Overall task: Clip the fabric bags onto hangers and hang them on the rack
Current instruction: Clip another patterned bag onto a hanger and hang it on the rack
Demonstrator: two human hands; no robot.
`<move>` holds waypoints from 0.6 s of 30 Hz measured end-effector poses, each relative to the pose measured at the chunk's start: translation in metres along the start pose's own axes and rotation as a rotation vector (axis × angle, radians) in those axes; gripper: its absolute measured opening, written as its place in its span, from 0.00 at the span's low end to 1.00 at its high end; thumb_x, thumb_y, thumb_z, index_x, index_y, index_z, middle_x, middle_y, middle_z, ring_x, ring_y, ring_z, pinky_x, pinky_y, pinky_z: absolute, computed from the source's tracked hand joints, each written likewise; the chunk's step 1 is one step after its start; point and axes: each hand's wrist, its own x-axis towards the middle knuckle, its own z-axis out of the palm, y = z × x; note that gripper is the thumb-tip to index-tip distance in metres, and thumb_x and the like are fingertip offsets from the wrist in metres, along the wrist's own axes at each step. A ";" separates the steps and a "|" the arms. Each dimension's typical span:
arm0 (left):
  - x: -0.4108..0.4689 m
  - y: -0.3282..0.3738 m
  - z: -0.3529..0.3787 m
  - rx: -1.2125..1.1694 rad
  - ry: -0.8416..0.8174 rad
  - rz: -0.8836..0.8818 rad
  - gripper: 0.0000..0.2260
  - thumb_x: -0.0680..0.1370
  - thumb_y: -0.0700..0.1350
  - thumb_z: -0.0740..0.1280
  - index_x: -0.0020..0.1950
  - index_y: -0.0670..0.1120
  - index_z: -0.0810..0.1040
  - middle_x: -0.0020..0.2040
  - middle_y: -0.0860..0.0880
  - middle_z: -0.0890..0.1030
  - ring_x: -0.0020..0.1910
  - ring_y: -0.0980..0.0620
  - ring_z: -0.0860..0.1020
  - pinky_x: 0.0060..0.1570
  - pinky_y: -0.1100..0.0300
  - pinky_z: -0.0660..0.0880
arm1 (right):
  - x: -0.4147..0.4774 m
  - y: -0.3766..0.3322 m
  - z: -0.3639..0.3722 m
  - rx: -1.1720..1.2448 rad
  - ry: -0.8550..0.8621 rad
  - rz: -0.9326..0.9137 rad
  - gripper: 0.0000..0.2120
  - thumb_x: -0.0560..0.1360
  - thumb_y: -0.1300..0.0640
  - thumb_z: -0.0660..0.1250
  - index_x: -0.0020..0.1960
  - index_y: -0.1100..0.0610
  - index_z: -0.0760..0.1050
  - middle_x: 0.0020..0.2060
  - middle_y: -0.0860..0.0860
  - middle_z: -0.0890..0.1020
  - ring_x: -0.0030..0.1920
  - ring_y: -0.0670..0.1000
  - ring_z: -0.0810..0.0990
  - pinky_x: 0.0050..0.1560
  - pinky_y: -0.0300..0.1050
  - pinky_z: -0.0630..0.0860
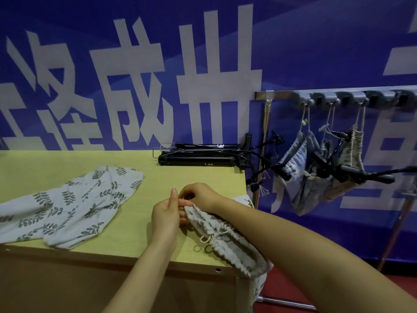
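Observation:
A small pale drawstring fabric bag (228,242) lies at the table's front right corner, its cord loose on top. My left hand (165,216) and my right hand (199,195) both pinch the bag's upper left corner. Leaf-printed fabric bags (67,204) lie spread on the left of the table. Black clip hangers (198,154) are stacked at the table's back edge. To the right, a rack (338,96) with grey hooks carries several bags (320,168) hanging by cords, with black hangers among them.
The yellow-green table (191,177) has its right edge just beyond my right wrist. A blue banner wall with large white characters stands behind. The rack's metal post (262,154) is close to the table's right side. Red floor shows at lower right.

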 end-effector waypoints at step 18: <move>-0.004 0.001 0.000 0.009 -0.006 -0.004 0.24 0.81 0.54 0.56 0.37 0.41 0.82 0.33 0.41 0.83 0.34 0.42 0.81 0.40 0.49 0.77 | -0.013 0.014 -0.014 0.376 0.237 0.137 0.06 0.75 0.59 0.68 0.49 0.60 0.79 0.43 0.52 0.81 0.41 0.47 0.79 0.43 0.38 0.77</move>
